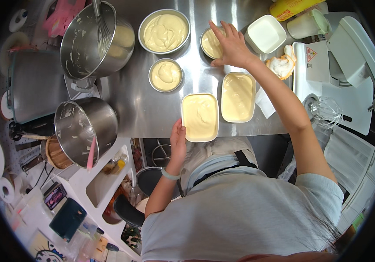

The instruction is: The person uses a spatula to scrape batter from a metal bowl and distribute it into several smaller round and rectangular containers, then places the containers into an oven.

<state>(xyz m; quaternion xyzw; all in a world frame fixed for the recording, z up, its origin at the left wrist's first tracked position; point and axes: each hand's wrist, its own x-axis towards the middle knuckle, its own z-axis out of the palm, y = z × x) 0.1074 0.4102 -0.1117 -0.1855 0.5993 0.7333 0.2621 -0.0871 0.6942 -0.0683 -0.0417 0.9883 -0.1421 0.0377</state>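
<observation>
My right hand spans a small round tin of pale yellow batter, its thumb and a finger at opposite sides of the rim; the palm hides part of the tin. My left hand is at the left wall of a cream-coloured rectangular pan of smooth batter near the table's front edge, fingers close together against it. Just right of that pan stands a second rectangular pan, also filled. Farther left are a large round tin and a smaller round tin, both holding batter.
A steel bowl with a whisk stands far left, and a second steel bowl with a pink-handled spatula nearer. An empty white square container, an orange-edged cloth and a white mixer are at right.
</observation>
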